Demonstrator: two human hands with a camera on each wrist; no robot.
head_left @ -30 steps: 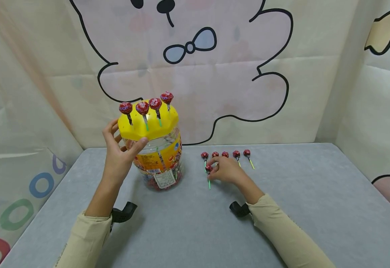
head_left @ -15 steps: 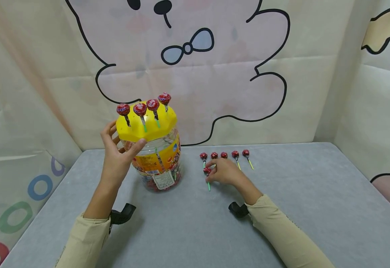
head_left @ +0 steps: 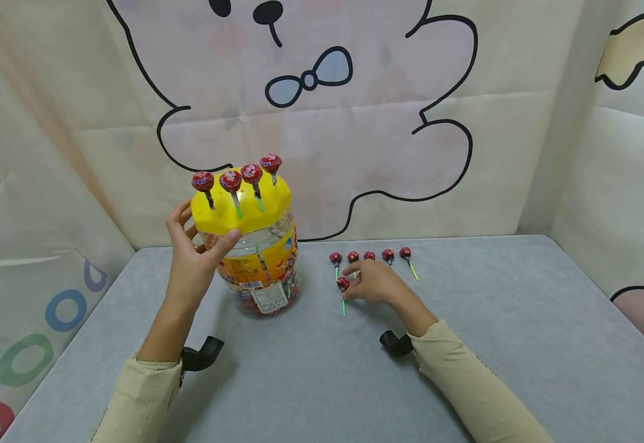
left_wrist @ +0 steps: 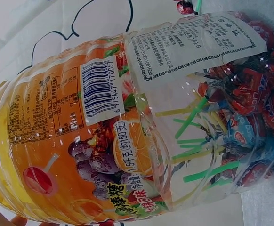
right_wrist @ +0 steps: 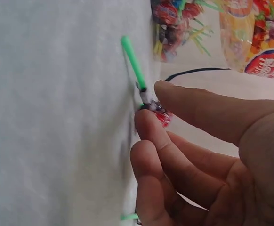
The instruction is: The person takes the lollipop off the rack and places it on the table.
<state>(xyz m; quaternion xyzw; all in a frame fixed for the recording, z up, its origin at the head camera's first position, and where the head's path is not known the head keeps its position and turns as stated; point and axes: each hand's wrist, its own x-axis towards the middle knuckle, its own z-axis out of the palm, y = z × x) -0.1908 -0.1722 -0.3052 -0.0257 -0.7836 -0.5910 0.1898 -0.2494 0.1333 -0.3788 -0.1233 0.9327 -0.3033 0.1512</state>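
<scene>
Thumb [right_wrist: 198,108] and finger [right_wrist: 149,125] of the right hand [head_left: 376,282] stand on both sides of one red lollipop [head_left: 343,284], but from my place I cannot tell whether they pinch it or only surround it. It is on the table [head_left: 299,381] or barely above, just in front of the left end of a row of five lollipops [head_left: 388,254], with its green stick [right_wrist: 134,61] pointing to the near side. If the pressure is uneven, the round head could roll and the stick would turn crooked. The right hand also covers part of the row, so a careless lift might push its neighbours out of line.

Farther out, the left hand [head_left: 194,258] grips the jar [head_left: 272,261] high, close to the yellow lid [head_left: 238,223]. I cannot be sure that the whole bottom of the jar sits flat. If this high grip pulls sideways, the jar could tip, and the four lollipops [head_left: 230,180] standing in the lid might shake loose.
</scene>
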